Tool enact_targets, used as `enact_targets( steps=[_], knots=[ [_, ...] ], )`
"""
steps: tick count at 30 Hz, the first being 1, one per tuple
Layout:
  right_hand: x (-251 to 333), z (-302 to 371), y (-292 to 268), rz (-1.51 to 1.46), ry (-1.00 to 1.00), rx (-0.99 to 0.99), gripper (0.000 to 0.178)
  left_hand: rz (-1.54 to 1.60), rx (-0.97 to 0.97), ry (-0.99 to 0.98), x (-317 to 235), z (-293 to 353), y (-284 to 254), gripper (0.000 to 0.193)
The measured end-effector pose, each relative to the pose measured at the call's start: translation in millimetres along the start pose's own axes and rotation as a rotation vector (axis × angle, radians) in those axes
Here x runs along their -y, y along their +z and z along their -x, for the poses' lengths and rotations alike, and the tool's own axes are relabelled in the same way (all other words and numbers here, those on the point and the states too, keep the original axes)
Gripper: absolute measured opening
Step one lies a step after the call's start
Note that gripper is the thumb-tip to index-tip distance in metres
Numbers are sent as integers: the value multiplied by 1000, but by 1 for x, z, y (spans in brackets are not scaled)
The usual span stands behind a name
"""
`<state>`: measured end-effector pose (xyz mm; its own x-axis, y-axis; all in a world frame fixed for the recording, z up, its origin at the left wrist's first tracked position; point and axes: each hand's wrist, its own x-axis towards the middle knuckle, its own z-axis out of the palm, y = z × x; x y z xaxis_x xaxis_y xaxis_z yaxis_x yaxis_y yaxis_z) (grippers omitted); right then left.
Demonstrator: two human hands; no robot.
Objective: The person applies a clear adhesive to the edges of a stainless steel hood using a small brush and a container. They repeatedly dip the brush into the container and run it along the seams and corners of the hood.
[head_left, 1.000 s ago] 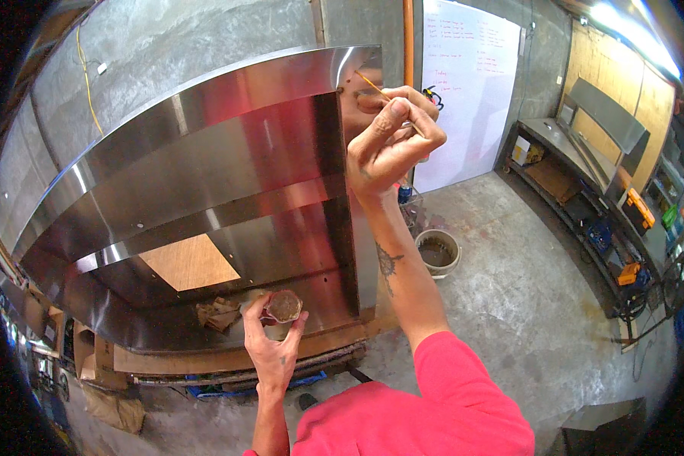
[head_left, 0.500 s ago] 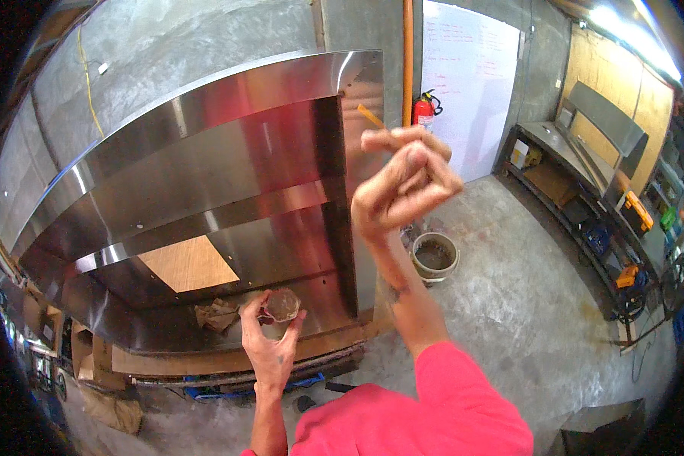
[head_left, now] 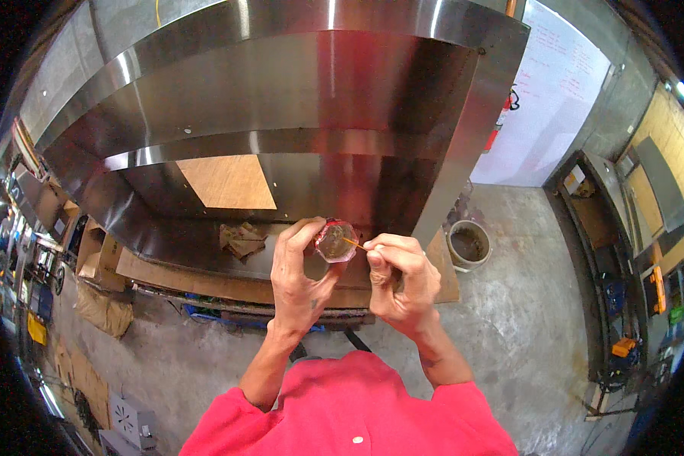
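Fingers and thumb of my left hand (head_left: 295, 273) curl round a small clear cup (head_left: 334, 237) with a faceted rim. My right hand (head_left: 404, 283) pinches a thin orange-yellow stick (head_left: 353, 243). The stick's far end reaches over the cup's rim into its mouth; what is inside is too small to make out. Both hands are close together in front of a large shiny stainless steel hood-like body (head_left: 243, 87). Beyond my left hand, a crumpled brown paper or cloth (head_left: 242, 239) lies on the steel.
A wood-coloured panel (head_left: 228, 182) shows through the steel body. Cardboard (head_left: 194, 277) edges the bench below it. A bucket (head_left: 468, 245) stands on the concrete floor to the right, by a whiteboard (head_left: 551, 99). A dark shelf bench (head_left: 596, 258) runs along the right side.
My right hand has come down from its raised place and brought the stick to the cup. My left hand still holds the cup. The view has shifted toward the steel body.
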<state>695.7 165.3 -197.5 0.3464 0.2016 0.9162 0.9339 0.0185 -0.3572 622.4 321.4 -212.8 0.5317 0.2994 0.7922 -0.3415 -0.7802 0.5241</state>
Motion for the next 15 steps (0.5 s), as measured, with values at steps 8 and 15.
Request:
enact_targets(
  steps=[8, 15],
  knots=[
    [-1, -1, 13, 121, -79, 85, 24, -78, -22, 55, 3, 5, -3, 72],
    [1, -1, -2, 38, -43, -83, 22, -25, -8, -80, -1, 10, -1, 66]
  ],
)
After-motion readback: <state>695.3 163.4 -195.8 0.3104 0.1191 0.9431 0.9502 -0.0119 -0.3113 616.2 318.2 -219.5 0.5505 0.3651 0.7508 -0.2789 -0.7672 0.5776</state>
